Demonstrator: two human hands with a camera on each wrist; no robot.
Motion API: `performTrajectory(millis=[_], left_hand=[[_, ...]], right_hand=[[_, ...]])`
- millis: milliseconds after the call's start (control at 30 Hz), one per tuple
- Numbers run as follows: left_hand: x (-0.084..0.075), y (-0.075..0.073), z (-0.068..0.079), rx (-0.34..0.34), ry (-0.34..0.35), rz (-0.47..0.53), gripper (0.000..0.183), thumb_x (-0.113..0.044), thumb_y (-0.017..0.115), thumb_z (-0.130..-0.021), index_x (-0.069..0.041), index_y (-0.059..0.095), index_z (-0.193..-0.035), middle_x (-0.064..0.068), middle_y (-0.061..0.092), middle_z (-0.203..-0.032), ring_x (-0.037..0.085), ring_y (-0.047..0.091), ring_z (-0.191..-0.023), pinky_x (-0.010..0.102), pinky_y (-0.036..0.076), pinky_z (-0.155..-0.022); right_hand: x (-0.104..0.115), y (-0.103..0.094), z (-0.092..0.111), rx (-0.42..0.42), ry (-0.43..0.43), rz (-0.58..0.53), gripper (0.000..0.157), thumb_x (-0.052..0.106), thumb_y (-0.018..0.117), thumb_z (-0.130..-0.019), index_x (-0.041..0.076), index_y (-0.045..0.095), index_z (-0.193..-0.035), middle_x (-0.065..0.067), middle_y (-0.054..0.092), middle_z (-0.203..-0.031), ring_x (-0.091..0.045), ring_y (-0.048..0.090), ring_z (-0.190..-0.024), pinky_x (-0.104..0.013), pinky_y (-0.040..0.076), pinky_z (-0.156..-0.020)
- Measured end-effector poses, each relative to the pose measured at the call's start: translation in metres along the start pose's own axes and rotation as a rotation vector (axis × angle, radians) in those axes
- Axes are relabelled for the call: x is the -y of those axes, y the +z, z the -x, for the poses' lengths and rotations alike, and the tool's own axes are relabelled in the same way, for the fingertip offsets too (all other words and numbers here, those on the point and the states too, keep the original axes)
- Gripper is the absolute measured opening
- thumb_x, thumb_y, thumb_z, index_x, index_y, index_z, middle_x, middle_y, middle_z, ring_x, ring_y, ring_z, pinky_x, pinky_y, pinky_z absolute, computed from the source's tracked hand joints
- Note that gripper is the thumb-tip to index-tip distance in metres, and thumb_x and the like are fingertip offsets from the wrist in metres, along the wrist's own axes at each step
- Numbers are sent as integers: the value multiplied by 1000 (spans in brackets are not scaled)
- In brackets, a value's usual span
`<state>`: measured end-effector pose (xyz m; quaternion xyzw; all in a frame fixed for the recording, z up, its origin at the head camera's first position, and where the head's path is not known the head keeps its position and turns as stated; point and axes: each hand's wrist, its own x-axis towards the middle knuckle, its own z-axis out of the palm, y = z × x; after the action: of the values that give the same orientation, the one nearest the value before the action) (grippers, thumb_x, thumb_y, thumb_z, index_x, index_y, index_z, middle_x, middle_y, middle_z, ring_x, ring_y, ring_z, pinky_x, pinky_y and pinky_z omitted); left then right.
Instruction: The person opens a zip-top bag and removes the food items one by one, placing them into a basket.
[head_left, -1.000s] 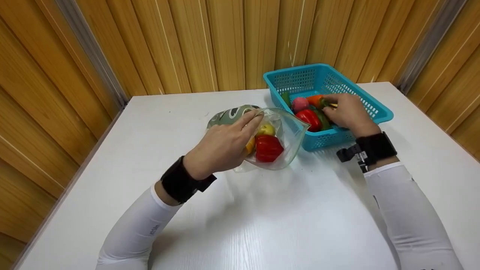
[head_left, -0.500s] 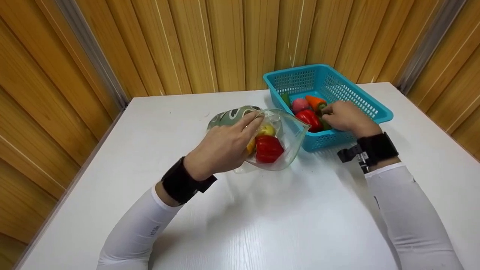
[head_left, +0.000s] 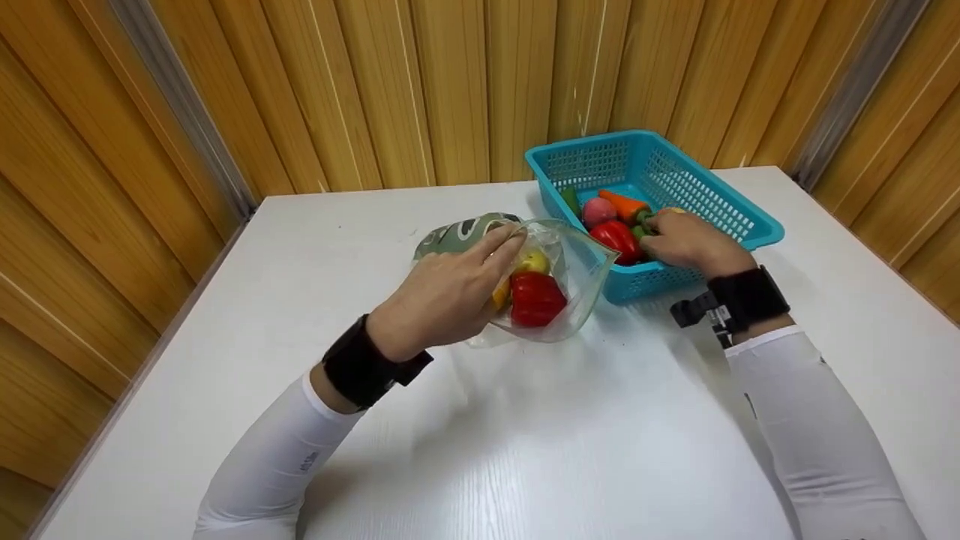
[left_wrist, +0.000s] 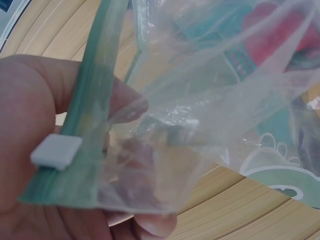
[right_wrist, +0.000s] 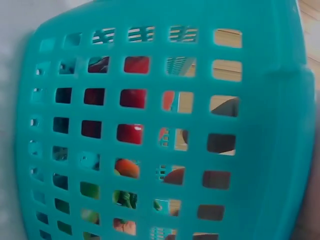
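My left hand [head_left: 450, 289] grips the edge of a clear zip bag [head_left: 589, 296], its mouth spread toward the right. In the left wrist view the thumb and fingers hold the green zip strip [left_wrist: 95, 75] beside a white slider [left_wrist: 56, 151]. Inside the bag are a red bell pepper [head_left: 537, 298], a yellow-green round fruit [head_left: 532, 261] and something orange, partly covered by the hand. My right hand [head_left: 694, 241] reaches into the blue basket [head_left: 652, 279], fingertips among green vegetables beside an orange pepper [head_left: 624, 205]. Whether they grip one is hidden.
Also in the basket lie a red bell pepper [head_left: 616, 241], a pink round item [head_left: 599, 212] and a green item [head_left: 571, 201] near the left wall. A yellow item [head_left: 674, 210] shows behind the right hand. The white table [head_left: 480, 450] meets a wood-panelled wall [head_left: 450, 97].
My right hand has shifted slightly down and toward the basket's near side, away from the orange pepper, which now lies more in view. The left hand and bag stay almost still.
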<state>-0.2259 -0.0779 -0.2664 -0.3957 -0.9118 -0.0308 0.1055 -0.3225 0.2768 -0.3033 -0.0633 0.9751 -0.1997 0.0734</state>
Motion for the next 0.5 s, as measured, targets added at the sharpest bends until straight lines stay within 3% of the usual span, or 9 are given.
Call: performTrajectory(millis=[33, 100, 233, 300, 400, 500], left_hand=[[0, 0, 0, 0, -2, 1, 74, -17, 67, -92, -11, 31, -157, 6, 35, -160, 15, 50, -55, 19, 48, -55], [0, 0, 0, 0, -6, 4, 74, -18, 67, -92, -12, 32, -157, 6, 35, -160, 15, 50, -54, 19, 49, -55], [0, -1, 0, 3, -3, 2, 74, -18, 67, -92, -12, 31, -157, 6, 34, -161, 15, 50, -54, 19, 49, -56], [0, -2, 0, 0, 0, -4, 75, -18, 67, -92, -12, 31, -157, 5, 34, -161, 15, 49, -54, 19, 49, -56], [0, -2, 0, -5, 7, -10, 75, -16, 68, -92, -12, 31, -157, 6, 33, -161, 15, 48, -53, 19, 48, -54], [0, -3, 1, -16, 10, -10, 76, -13, 69, -91, -12, 31, -157, 6, 33, -161, 14, 48, -55, 19, 48, -54]], right_hand=[[1, -1, 1, -13, 1, 6, 30, 22, 46, -95, -3, 60, -102, -15, 45, -92, -31, 47, -86, -36, 37, -63], [5, -3, 3, -42, 7, -4, 30, 21, 47, -94, -2, 63, -106, -15, 49, -87, -30, 49, -82, -33, 37, -60], [24, -10, 14, -152, -17, -40, 42, 20, 47, -97, -3, 59, -131, -23, 63, -110, -33, 55, -93, -32, 46, -64], [36, -12, 21, -262, -76, -62, 41, 18, 48, -97, -2, 60, -132, -23, 66, -119, -34, 57, -96, -32, 49, -67], [56, -12, 34, -479, -254, -98, 30, 10, 51, -95, 0, 70, -115, -19, 73, -107, -27, 63, -85, -24, 49, -67], [73, -9, 44, -646, -539, -201, 21, -2, 53, -88, -2, 73, -94, -15, 74, -86, -16, 63, -70, -16, 49, -65]])
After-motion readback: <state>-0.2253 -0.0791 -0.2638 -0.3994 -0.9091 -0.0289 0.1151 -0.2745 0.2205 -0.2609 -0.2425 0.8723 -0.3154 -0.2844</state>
